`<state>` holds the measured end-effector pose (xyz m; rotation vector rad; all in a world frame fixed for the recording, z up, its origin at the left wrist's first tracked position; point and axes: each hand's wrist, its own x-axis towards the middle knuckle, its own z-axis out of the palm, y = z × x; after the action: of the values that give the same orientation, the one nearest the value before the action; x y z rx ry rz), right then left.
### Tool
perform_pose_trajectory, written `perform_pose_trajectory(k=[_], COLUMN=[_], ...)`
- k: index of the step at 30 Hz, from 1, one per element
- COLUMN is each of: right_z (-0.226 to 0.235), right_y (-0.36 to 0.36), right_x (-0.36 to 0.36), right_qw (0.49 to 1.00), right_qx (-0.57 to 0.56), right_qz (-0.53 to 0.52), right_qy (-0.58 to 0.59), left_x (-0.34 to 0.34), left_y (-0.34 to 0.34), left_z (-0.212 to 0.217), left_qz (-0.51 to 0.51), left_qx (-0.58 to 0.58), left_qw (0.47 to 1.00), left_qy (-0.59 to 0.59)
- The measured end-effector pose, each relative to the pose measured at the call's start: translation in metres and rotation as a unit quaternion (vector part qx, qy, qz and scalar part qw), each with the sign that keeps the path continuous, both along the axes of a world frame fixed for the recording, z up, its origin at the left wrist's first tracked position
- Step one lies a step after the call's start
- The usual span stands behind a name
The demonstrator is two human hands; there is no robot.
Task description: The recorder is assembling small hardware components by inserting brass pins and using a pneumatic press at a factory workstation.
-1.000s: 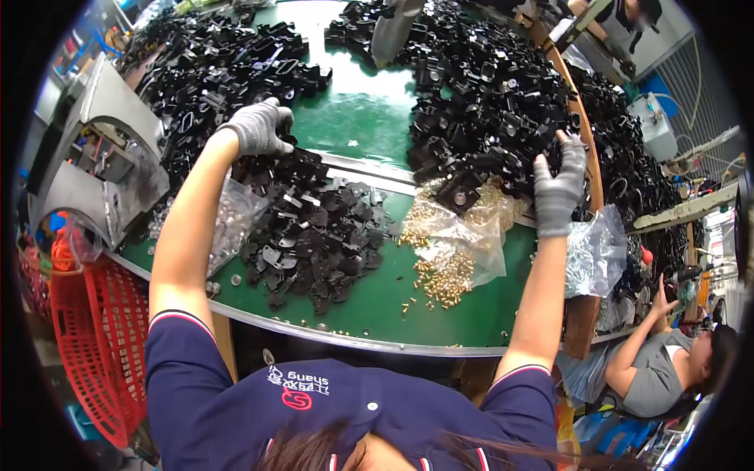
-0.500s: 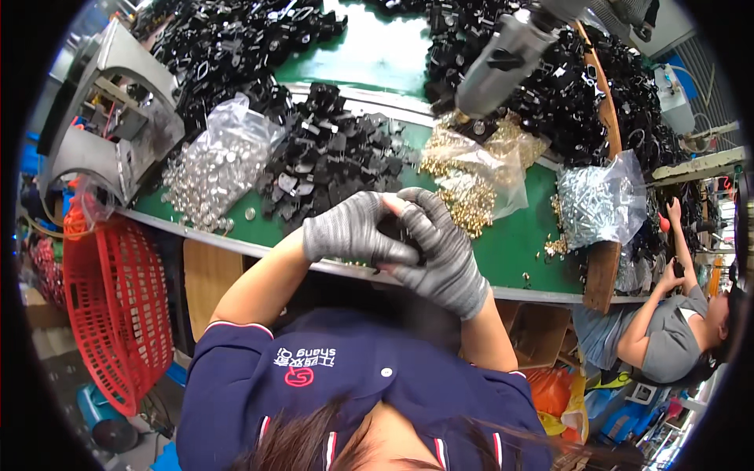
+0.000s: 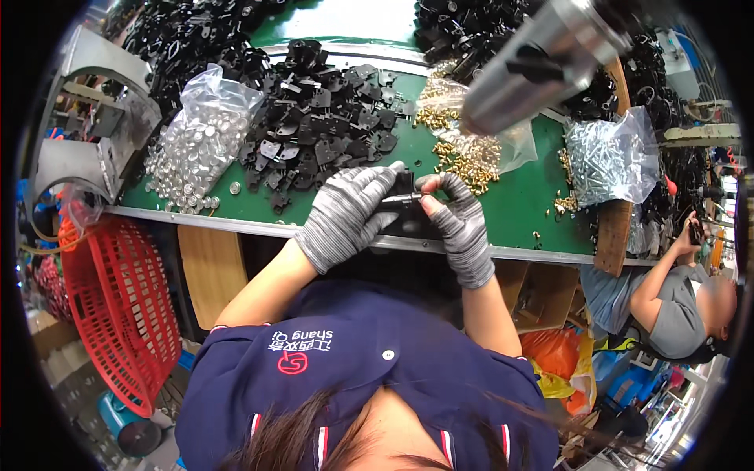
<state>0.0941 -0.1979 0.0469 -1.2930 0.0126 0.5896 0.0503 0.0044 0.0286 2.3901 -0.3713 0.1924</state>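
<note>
Both hands wear grey striped gloves and meet over the front edge of the green bench (image 3: 510,208). My left hand (image 3: 345,212) is closed round a small black plastic part (image 3: 402,202), its palm hiding the near side. My right hand (image 3: 462,228), thumb and forefinger bare at the tips, pinches at the right end of that same part. Anything smaller between those fingertips cannot be made out. Beyond my left hand spreads a pile of flat black parts (image 3: 322,118). Loose brass-coloured screws (image 3: 463,165) lie beyond my right hand.
A grey power driver (image 3: 526,71) hangs over the bench. A bag of silver round pieces (image 3: 200,141) is at left, a bag of silver screws (image 3: 605,161) at right near a wooden divider (image 3: 614,235). A red basket (image 3: 118,306) stands at left; a co-worker (image 3: 667,306) sits at right.
My hands have drawn apart from being cupped together, baring the black part between them. My right hand has turned to pinch its end. The whole view has shifted slightly.
</note>
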Motion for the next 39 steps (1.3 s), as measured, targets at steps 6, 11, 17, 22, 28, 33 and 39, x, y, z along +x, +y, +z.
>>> perform_pose_trajectory(k=[6,11,17,22,28,33,39], right_z=[0.002,0.004,0.010,0.000,-0.011,0.010,0.012], right_y=[-0.013,-0.024,0.017,0.014,-0.010,-0.027,-0.025], right_x=[0.008,0.050,0.075,0.073,0.075,0.054,0.010], right_qw=[0.992,0.935,0.627,0.599,0.735,0.983,0.999], right_qx=[-0.064,-0.258,-0.579,-0.589,-0.471,-0.147,0.027], right_qz=[0.071,0.124,0.328,0.338,0.194,0.046,-0.006], right_qy=[-0.083,-0.211,-0.404,-0.425,-0.448,-0.102,-0.019], left_x=[0.007,0.039,0.121,0.129,0.082,0.015,0.012], left_y=[0.007,0.021,0.014,0.016,0.034,0.010,-0.010], left_z=[0.018,0.051,0.044,0.040,0.046,0.052,0.041], left_qz=[-0.007,0.021,-0.021,-0.024,-0.058,0.011,-0.002], left_qx=[0.048,0.008,0.264,0.253,-0.190,-0.511,-0.498], left_qw=[0.997,1.000,0.964,0.965,0.980,0.823,0.847], left_qy=[0.065,-0.021,0.020,0.068,-0.009,0.248,0.188])
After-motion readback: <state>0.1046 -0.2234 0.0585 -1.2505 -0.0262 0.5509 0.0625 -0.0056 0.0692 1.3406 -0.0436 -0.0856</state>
